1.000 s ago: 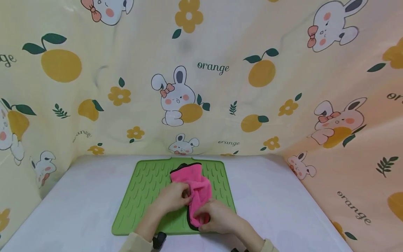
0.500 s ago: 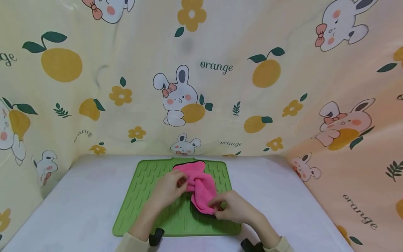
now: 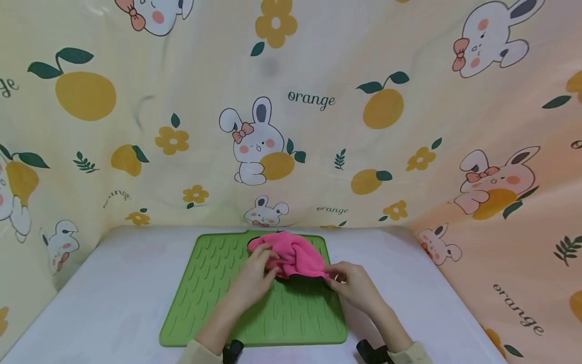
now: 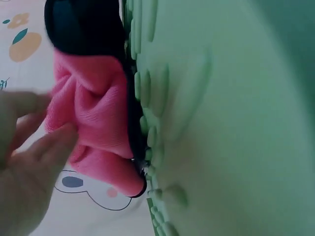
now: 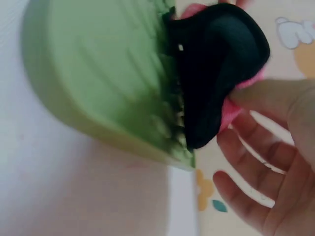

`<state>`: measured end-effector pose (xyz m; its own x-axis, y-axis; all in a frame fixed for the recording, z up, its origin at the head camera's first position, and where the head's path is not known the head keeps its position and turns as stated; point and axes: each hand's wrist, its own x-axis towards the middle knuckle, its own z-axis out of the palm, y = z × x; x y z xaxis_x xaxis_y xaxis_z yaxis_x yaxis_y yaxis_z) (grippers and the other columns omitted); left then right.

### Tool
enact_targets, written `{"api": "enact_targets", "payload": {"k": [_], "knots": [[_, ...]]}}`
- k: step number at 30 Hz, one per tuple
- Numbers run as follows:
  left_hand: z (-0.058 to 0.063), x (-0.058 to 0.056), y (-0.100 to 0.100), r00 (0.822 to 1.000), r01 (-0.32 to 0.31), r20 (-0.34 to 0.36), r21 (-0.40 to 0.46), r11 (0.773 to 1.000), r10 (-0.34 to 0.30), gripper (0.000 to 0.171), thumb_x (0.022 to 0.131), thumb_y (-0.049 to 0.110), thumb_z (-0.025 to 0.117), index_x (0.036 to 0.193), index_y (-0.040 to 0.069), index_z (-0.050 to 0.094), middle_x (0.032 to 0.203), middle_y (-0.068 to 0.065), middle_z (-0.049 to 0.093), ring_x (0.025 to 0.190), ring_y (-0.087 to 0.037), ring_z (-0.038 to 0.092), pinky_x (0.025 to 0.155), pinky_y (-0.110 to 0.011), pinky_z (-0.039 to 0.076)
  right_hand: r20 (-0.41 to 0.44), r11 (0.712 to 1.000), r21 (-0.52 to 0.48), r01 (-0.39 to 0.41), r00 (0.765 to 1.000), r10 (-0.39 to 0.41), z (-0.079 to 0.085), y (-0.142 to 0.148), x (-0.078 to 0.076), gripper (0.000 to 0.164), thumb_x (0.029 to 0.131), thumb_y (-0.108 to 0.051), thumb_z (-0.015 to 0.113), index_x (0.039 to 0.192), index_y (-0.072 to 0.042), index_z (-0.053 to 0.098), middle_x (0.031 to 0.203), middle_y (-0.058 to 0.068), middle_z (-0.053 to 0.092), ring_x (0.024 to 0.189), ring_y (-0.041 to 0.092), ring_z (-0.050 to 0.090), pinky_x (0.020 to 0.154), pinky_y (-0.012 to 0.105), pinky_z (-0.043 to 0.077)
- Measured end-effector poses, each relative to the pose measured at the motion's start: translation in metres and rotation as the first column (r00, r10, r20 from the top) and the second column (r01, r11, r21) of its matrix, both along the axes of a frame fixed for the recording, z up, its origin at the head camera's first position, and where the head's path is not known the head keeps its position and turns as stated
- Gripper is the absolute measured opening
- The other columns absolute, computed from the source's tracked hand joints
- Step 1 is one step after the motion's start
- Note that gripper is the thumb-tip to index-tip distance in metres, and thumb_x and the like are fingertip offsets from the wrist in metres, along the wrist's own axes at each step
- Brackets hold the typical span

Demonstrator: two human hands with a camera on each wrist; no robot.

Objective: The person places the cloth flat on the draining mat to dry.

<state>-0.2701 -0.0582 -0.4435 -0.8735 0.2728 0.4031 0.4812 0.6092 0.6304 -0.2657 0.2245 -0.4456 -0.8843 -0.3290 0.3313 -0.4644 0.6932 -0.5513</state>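
A pink cloth (image 3: 300, 257) with black edging lies bunched on the far part of a green ridged mat (image 3: 273, 323). Its dark underside (image 5: 211, 73) faces the right wrist camera, where the near edge is lifted off the mat. My right hand (image 3: 356, 285) pinches the cloth's right corner between thumb and fingers, just past the mat's right edge. My left hand (image 3: 252, 278) touches the cloth's left part; in the left wrist view its fingers (image 4: 54, 145) lie spread against the pink folds without closing round them. Fingertips of the left hand are partly blurred there.
The mat lies on a white table (image 3: 113, 293). Behind and beside it hangs a cream curtain (image 3: 318, 136) printed with rabbits, oranges and flowers. Black camera mounts (image 3: 373, 351) sit at both wrists.
My right hand has lifted the cloth's near end and carried it up and right, away from me. My left hand has moved slightly forward and its fingers have loosened. The cloth is now bunched farther back.
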Motion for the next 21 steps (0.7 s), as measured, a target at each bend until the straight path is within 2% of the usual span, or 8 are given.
{"api": "enact_targets", "payload": {"k": [2,4,8,12,15,19,21], "knots": [[-0.002,0.001,0.000,0.995,0.073,0.066,-0.067,0.995,-0.069,0.031,0.097,0.006,0.072,0.127,0.001,0.065,0.165,-0.020,0.033,0.141,-0.041,0.048,0.109,-0.053,0.047,0.018,0.998,0.014,0.062,0.998,-0.062,-0.003,-0.001,-0.001,0.015,0.090,-0.003,0.078,0.104,-0.009,0.080,0.086,-0.007,0.071,0.074,0.005,0.061,0.065,0.024,0.053],[-0.005,0.001,0.000,0.987,0.122,0.125,-0.141,0.982,-0.105,0.044,0.098,0.011,0.072,0.139,0.000,0.060,0.172,-0.017,0.016,0.147,-0.042,0.041,0.115,-0.059,0.040,0.046,0.995,0.024,0.096,0.994,-0.097,-0.005,-0.001,-0.002,0.015,0.090,-0.003,0.078,0.104,-0.009,0.080,0.085,-0.005,0.071,0.073,0.006,0.061,0.065,0.024,0.052],[-0.012,0.002,-0.001,0.974,0.160,0.198,-0.260,0.952,-0.109,0.062,0.098,0.024,0.073,0.151,0.000,0.051,0.174,-0.013,0.011,0.149,-0.038,0.039,0.120,-0.066,0.026,0.127,0.997,0.048,0.062,0.990,-0.068,-0.009,0.000,-0.002,0.014,0.089,-0.003,0.078,0.101,-0.010,0.080,0.085,-0.006,0.072,0.073,0.006,0.061,0.067,0.025,0.052],[-0.015,0.003,-0.002,0.958,0.183,0.268,-0.296,0.937,-0.102,0.066,0.097,0.030,0.074,0.152,0.002,0.051,0.174,-0.011,0.011,0.152,-0.034,0.035,0.120,-0.067,0.023,0.187,0.997,0.077,0.006,0.982,-0.021,-0.012,0.000,-0.001,0.013,0.089,-0.005,0.078,0.101,-0.011,0.080,0.089,-0.006,0.074,0.076,0.007,0.062,0.069,0.026,0.053],[-0.015,0.002,-0.002,0.965,0.175,0.240,-0.278,0.945,-0.108,0.060,0.096,0.027,0.075,0.148,0.003,0.056,0.173,-0.013,0.017,0.151,-0.037,0.037,0.119,-0.067,0.025,0.186,0.996,0.086,0.011,0.982,-0.027,-0.012,0.000,-0.002,0.013,0.089,-0.006,0.078,0.101,-0.012,0.081,0.089,-0.006,0.074,0.077,0.008,0.061,0.070,0.028,0.052],[-0.012,0.000,-0.002,0.988,0.117,0.126,-0.219,0.969,-0.091,0.044,0.096,0.018,0.075,0.136,0.003,0.065,0.164,-0.018,0.037,0.143,-0.041,0.047,0.115,-0.062,0.038,0.171,0.997,0.061,0.042,0.984,-0.052,-0.008,-0.002,-0.002,0.011,0.092,-0.010,0.078,0.102,-0.013,0.080,0.088,-0.008,0.071,0.075,0.007,0.060,0.068,0.026,0.051],[-0.010,0.000,-0.001,0.996,0.083,0.058,-0.191,0.978,-0.073,0.036,0.096,0.015,0.074,0.129,0.003,0.068,0.156,-0.017,0.046,0.136,-0.039,0.054,0.110,-0.057,0.045,0.151,0.998,0.014,0.056,0.987,-0.057,-0.005,-0.004,-0.001,0.011,0.093,-0.011,0.078,0.103,-0.013,0.080,0.088,-0.009,0.070,0.076,0.007,0.061,0.067,0.025,0.051]]}}
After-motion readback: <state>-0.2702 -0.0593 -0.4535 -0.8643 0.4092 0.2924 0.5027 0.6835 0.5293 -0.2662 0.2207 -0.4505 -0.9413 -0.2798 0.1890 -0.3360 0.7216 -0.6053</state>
